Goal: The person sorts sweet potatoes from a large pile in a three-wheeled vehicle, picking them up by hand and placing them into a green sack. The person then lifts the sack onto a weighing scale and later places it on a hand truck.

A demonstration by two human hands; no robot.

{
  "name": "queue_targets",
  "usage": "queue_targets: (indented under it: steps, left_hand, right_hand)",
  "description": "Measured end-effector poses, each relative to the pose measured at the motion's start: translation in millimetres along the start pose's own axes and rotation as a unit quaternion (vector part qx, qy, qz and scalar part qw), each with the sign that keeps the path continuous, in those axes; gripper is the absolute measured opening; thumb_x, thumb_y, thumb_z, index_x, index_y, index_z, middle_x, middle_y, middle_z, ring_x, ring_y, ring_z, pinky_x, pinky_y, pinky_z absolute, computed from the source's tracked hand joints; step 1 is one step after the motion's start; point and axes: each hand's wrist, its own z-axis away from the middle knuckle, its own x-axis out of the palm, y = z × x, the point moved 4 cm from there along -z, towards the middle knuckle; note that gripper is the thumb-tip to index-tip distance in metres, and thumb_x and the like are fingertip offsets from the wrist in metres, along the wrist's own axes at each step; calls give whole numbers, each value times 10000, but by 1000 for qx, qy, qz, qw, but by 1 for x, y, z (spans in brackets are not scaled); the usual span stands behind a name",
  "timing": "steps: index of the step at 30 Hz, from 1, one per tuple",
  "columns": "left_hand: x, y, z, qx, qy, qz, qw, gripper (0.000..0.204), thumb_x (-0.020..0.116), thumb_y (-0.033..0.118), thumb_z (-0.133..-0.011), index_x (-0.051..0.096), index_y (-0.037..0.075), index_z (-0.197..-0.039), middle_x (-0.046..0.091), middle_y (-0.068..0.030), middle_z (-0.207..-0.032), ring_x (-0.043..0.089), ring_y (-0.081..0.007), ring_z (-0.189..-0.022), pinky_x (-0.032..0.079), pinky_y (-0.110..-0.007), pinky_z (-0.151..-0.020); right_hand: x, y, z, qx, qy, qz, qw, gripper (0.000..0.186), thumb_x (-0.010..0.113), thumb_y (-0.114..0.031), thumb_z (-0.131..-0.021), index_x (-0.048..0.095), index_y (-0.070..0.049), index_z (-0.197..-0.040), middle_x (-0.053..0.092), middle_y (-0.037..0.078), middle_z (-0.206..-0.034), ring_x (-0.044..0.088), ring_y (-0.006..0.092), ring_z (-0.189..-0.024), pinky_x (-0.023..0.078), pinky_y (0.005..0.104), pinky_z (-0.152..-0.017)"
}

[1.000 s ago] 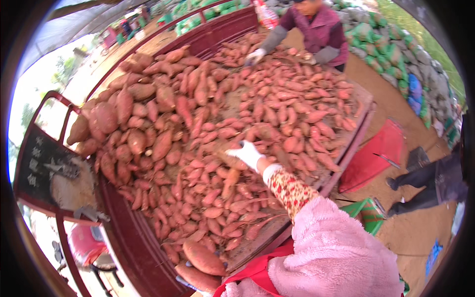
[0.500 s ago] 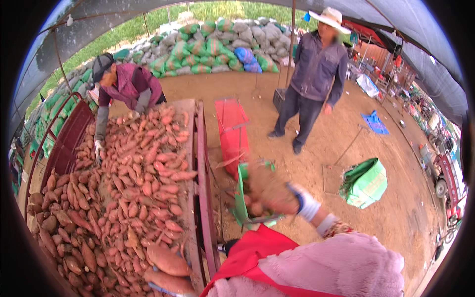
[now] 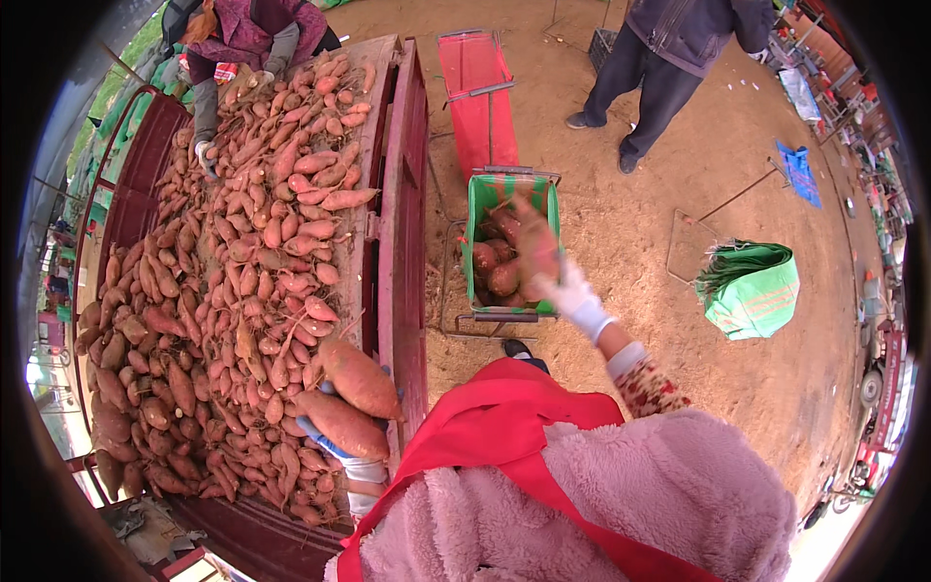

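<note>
My left hand [image 3: 328,438], in a blue and white glove, is closed around two large sweet potatoes at the trailer's near right edge: an upper sweet potato [image 3: 361,376] and a lower sweet potato [image 3: 341,424]. Over the green woven bag [image 3: 477,296], my gloved right hand [image 3: 570,291] grips a motion-blurred sweet potato [image 3: 535,241]. The bag stands open in a metal frame, with several large sweet potatoes [image 3: 499,260] inside. A heap of sweet potatoes [image 3: 262,252] covers the trailer bed to my left.
The trailer's raised side wall [image 3: 402,223] stands between heap and bag. Beyond the bag is a red chute-like panel [image 3: 477,107]. Folded green bags [image 3: 754,289] lie by a metal stand on the right. One person [image 3: 247,39] reaches into the heap; another person [image 3: 669,58] stands at the far right.
The view has tilted down, showing more of the bag. My left hand has lifted the two sweet potatoes higher into view. My right hand has stayed at the bag with a blurred sweet potato.
</note>
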Motion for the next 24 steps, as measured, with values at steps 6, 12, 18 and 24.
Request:
queue_targets:
  steps: [6,12,18,24]
  left_hand:
    - [-16,-86,12,-116,73,-176,975,429,510,474,-961,588,81,-1113,609,-52,-1036,578,-196,-917,476,-332,-808]
    - [14,-197,-39,-322,-106,-47,940,732,473,705,-896,563,38,-1182,642,-126,-1089,611,-284,-992,480,-435,-909]
    - [-17,-266,-117,-369,-114,-249,888,489,578,525,-944,544,172,-1280,598,-69,-1270,573,-245,-1138,495,-429,-933]
    - [-54,-235,-86,-361,-115,-340,861,313,497,384,-997,563,153,-1197,620,-79,-1119,598,-235,-989,507,-409,-807]
  right_hand:
    - [104,-26,43,-58,-318,-338,884,919,650,-469,-923,125,-46,-1549,322,203,-1535,542,252,-1175,528,391,-905]
    - [60,-23,4,-23,-258,-463,847,825,759,-323,-862,314,-40,-1496,420,136,-1462,393,241,-1355,319,381,-1135]
    - [29,37,-58,3,-79,-241,967,812,698,-446,-877,359,1,-1464,506,184,-1366,499,275,-1254,438,377,-1017]
    - [30,87,-36,94,-247,-269,926,499,608,-468,-935,597,-107,-1278,658,39,-962,592,143,-740,491,281,-628]
